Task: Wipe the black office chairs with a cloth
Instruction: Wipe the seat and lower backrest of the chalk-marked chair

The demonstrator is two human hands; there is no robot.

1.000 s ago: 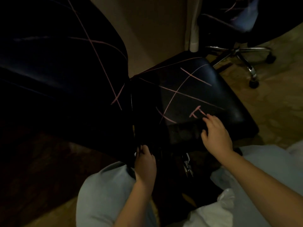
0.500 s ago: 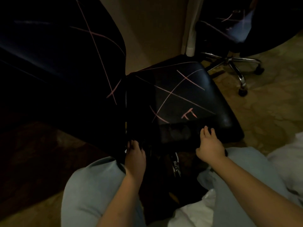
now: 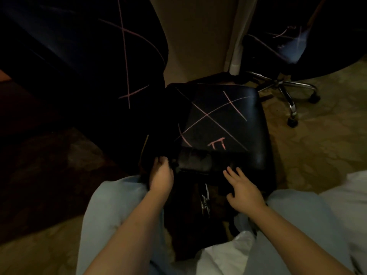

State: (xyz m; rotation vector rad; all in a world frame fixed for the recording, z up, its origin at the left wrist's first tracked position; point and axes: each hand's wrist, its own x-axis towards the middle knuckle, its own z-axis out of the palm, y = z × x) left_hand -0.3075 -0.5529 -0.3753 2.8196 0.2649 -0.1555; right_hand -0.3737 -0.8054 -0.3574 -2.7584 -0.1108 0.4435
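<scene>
Black office chair is seen at frame centre, its seat marked with pink lines and its backrest at upper left. Right hand is laid on the seat's near edge, fingers straight and spread. Left hand is curled at the near-left corner; its grip cannot be told in the dark. Second chair is noted at upper right.

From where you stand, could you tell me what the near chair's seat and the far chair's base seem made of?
The seat looks like black leather or vinyl: smooth, with a soft sheen at its edge; I cannot tell which. The base looks like chrome-plated or polished metal: bright, mirror-like glints along its legs.
</scene>
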